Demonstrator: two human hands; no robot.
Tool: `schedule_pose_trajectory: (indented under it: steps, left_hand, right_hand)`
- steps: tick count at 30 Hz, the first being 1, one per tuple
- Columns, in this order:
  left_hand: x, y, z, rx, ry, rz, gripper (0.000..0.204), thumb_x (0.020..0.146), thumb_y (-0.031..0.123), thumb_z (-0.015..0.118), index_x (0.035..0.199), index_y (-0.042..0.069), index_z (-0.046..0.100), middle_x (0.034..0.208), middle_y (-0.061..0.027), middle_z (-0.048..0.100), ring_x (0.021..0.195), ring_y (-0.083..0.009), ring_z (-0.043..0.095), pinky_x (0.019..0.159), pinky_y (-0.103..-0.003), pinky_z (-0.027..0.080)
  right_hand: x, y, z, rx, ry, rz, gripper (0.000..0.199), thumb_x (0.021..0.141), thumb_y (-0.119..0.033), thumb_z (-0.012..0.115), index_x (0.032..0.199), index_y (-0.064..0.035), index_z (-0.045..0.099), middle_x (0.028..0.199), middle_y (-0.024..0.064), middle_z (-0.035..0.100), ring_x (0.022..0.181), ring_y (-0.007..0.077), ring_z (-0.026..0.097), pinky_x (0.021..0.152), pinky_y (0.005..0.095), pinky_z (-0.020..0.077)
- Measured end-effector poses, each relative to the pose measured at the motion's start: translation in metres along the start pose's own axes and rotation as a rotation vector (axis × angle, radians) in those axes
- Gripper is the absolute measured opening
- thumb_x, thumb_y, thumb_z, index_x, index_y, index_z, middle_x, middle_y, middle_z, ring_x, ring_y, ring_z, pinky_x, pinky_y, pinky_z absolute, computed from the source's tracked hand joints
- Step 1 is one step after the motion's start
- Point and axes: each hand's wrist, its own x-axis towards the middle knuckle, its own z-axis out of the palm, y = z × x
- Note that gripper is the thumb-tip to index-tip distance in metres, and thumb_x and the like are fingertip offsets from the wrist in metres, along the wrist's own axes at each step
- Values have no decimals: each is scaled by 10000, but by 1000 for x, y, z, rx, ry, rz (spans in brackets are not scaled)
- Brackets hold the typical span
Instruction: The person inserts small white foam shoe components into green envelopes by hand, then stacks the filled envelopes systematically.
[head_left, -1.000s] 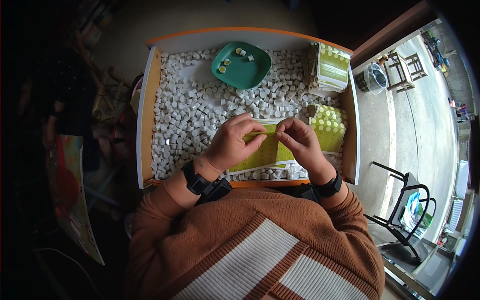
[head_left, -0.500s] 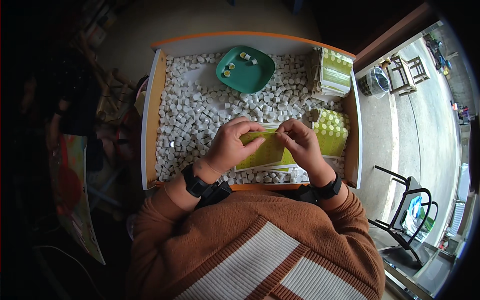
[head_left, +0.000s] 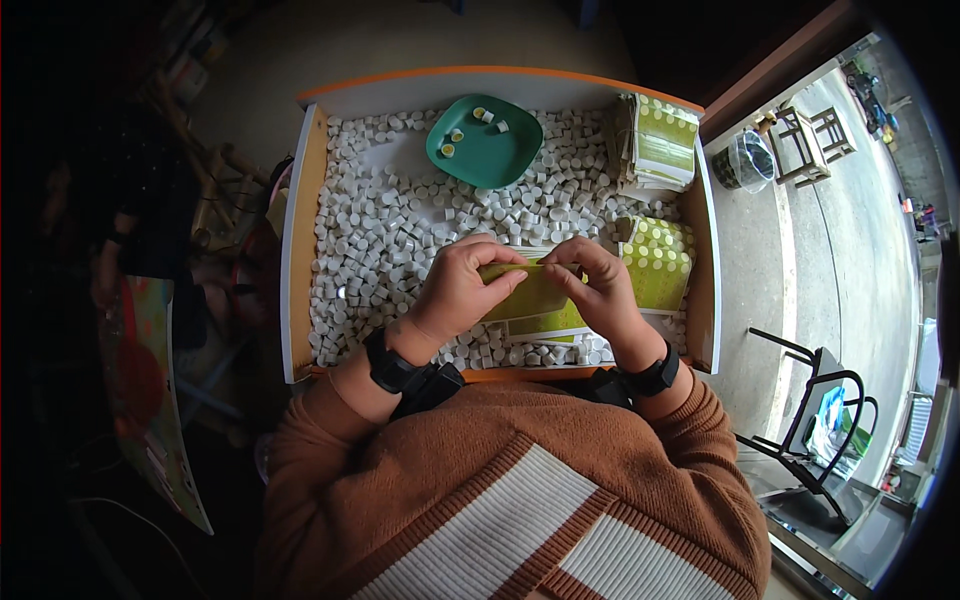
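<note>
My left hand (head_left: 462,287) pinches the left part of a green sheet (head_left: 540,293) between thumb and fingers. At the sheet's far edge my right hand (head_left: 600,287) is closed, thumb and forefinger pressed together on it. The sheet is tilted, its top edge raised toward my fingertips. Beneath it lie more green sheets (head_left: 552,324) with white borders. Small white round caps (head_left: 385,240) fill the box around my hands. Beside my right hand rests a pile of green sheets with pale dots (head_left: 657,262).
An orange-edged box (head_left: 302,250) walls in the caps. Near its far side sits a teal tray (head_left: 510,165) with several yellow-topped caps. A thick stack of green sheets (head_left: 665,145) fills the far right corner. Outside, right, are a bin (head_left: 745,165) and a black chair (head_left: 815,430).
The green sheet between my hands has tilted, its far edge now raised and its face foreshortened. More of the sheets beneath show. Both hands stay closed in nearly the same place.
</note>
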Motion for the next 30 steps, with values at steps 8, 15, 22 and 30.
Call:
schedule_pose_trajectory:
  steps: [8, 15, 22, 30]
  left_hand:
    - [-3, -9, -3, -47, -5, -80, 66, 794, 17, 704, 848, -13, 677, 799, -43, 643, 743, -97, 590, 696, -228, 467]
    - [-7, -12, -13, -169, 32, -241, 52, 821, 28, 695, 847, -14, 679, 786, -6, 632, 719, -53, 563, 668, -197, 456]
    - [-6, -21, 2, -178, 60, -281, 96, 852, 72, 665, 849, -24, 674, 751, 0, 647, 679, -39, 555, 621, -199, 453]
    - [7, -38, 23, 194, -39, -197, 106, 807, 69, 623, 852, -21, 659, 711, -130, 661, 638, -201, 635, 597, -295, 484]
  right_hand:
    - [-1, 9, 3, 106, 40, 59, 41, 869, -45, 645, 879, -7, 634, 835, 9, 589, 745, 67, 547, 659, 206, 442]
    - [-4, 13, -4, 193, 58, 166, 41, 905, -53, 612, 899, -12, 608, 845, -24, 593, 777, 47, 527, 715, 199, 426]
    - [-7, 24, -13, 197, 135, 321, 51, 887, -58, 619, 897, -8, 617, 843, 8, 597, 750, 84, 553, 714, 223, 446]
    - [-6, 20, 2, -603, 136, -127, 346, 724, -32, 675, 1059, -47, 590, 991, 140, 538, 808, 292, 592, 696, 341, 495]
